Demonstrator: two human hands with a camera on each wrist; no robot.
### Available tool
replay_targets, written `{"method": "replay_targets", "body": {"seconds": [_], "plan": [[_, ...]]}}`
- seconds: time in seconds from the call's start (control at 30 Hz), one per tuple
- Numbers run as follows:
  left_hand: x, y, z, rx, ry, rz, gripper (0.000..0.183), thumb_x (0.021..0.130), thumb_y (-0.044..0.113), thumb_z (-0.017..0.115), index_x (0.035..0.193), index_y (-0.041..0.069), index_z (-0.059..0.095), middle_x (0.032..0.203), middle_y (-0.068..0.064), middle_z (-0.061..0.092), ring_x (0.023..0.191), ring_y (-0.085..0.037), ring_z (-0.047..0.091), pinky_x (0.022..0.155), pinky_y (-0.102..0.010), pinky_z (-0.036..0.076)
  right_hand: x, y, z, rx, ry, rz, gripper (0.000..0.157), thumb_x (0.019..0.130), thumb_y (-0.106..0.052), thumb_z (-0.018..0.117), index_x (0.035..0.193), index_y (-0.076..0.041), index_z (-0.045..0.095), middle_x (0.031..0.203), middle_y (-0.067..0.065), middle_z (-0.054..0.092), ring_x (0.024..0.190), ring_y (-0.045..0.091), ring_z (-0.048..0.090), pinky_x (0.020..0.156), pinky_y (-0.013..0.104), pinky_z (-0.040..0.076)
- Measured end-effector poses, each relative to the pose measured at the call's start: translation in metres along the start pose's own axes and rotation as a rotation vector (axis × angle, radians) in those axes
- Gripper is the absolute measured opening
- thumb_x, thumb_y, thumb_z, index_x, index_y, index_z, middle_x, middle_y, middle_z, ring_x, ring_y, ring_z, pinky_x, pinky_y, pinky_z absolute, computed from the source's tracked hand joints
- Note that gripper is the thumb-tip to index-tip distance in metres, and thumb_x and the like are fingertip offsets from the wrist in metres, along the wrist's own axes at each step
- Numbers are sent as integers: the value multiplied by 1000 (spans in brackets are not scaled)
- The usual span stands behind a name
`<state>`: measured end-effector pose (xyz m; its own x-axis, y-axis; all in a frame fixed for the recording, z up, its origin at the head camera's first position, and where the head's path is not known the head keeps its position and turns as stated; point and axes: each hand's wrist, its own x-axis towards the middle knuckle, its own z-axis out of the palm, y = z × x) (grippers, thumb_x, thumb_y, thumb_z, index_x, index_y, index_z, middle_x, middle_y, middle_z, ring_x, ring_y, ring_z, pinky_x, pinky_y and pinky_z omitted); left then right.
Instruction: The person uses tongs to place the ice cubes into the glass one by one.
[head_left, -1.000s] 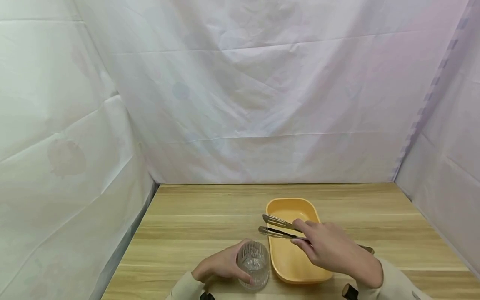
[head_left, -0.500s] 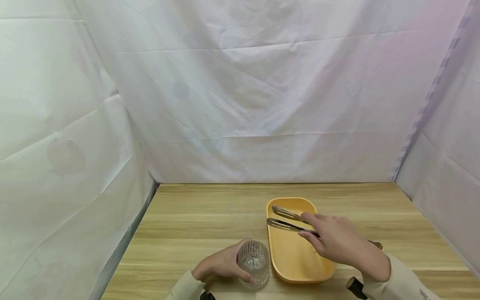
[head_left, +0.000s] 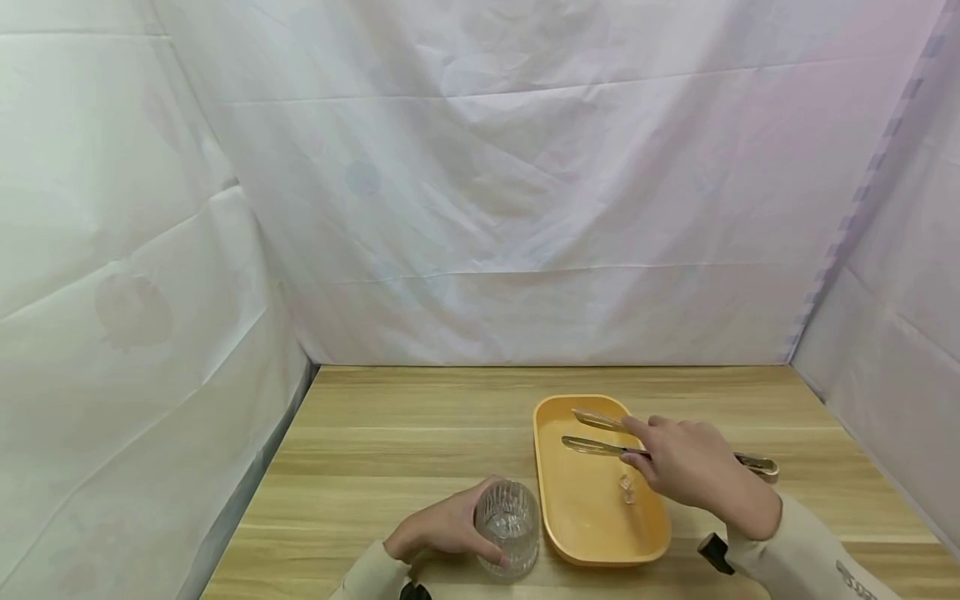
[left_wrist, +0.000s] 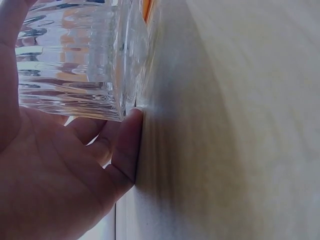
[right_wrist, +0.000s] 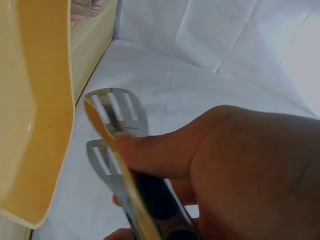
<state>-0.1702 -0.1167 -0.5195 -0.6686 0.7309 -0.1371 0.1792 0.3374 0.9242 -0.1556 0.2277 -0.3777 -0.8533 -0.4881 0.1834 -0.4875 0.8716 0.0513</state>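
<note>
My left hand (head_left: 457, 523) is wrapped around a ribbed clear drinking glass (head_left: 508, 529), which stands upright on the table. In the left wrist view, the palm and fingers lie beside the ribbed glass (left_wrist: 70, 60), close to the tabletop. Whether anything clear lies inside it, I cannot tell. Metal tongs (head_left: 596, 447) with slotted ends are held in my right hand (head_left: 690, 467), above a yellow tray (head_left: 551, 508). The tong ends are spread apart, with nothing between them. Small clear cubes (head_left: 627, 490) lie in the tray, just below the right hand.
The tray stands close to the right of the glass on a wood-grain table (head_left: 405, 417). White cloth (head_left: 525, 208) hangs behind the table and on both sides. A dark strap (head_left: 716, 553) shows at the right wrist.
My right hand has carried the tongs right and slightly away, from near the glass to over the tray. The clear cubes have come into sight. The left hand and glass stay put.
</note>
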Motion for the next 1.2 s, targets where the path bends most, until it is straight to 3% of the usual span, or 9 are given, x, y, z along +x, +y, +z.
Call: {"method": "replay_targets", "body": {"seconds": [0.13, 0.33, 0.63, 0.87, 1.03, 1.2], "plan": [[0, -1, -1, -1, 0, -1, 81, 72, 25, 89, 138, 32, 43, 128, 9, 56, 121, -8, 52, 103, -28, 39, -2, 0, 0, -59, -23, 15, 31, 84, -38, 77, 102, -17, 63, 64, -5, 44, 43, 8, 32, 40, 25, 27], [0, 0, 1, -7, 8, 2, 81, 72, 24, 90, 138, 32, 43, 128, 9, 57, 120, -8, 52, 103, -28, 39, -2, 0, 3, -135, -68, 55, 33, 80, -36, 80, 99, -14, 66, 65, -1, 49, 44, 12, 35, 39, 28, 32], [-2, 2, 2, 19, 29, 11, 81, 72, 23, 90, 138, 30, 44, 127, 6, 57, 119, -10, 53, 102, -28, 40, 1, -2, 6, -78, -325, 163, 25, 83, -34, 78, 88, -14, 66, 65, 1, 53, 51, 16, 47, 44, 35, 41], [-2, 2, 2, 13, 34, 22, 81, 72, 23, 90, 138, 30, 45, 127, 7, 57, 120, -10, 53, 104, -28, 39, 0, -8, 13, -128, -352, 171, 27, 85, -32, 75, 78, -11, 61, 59, 0, 48, 51, 15, 47, 45, 33, 42], [-2, 2, 2, 11, 30, 20, 80, 72, 23, 90, 138, 30, 45, 127, 7, 57, 120, -10, 53, 103, -28, 39, 2, -15, 20, -146, -371, 184, 25, 84, -20, 69, 67, -12, 53, 58, 1, 46, 51, 15, 46, 46, 33, 45], [-2, 2, 2, 9, 29, 24, 80, 72, 23, 90, 138, 30, 45, 128, 7, 57, 121, -10, 52, 104, -28, 39, 1, -21, 26, -202, -354, 153, 32, 80, -17, 69, 56, -14, 47, 52, -1, 40, 46, 12, 41, 43, 28, 39]]}}
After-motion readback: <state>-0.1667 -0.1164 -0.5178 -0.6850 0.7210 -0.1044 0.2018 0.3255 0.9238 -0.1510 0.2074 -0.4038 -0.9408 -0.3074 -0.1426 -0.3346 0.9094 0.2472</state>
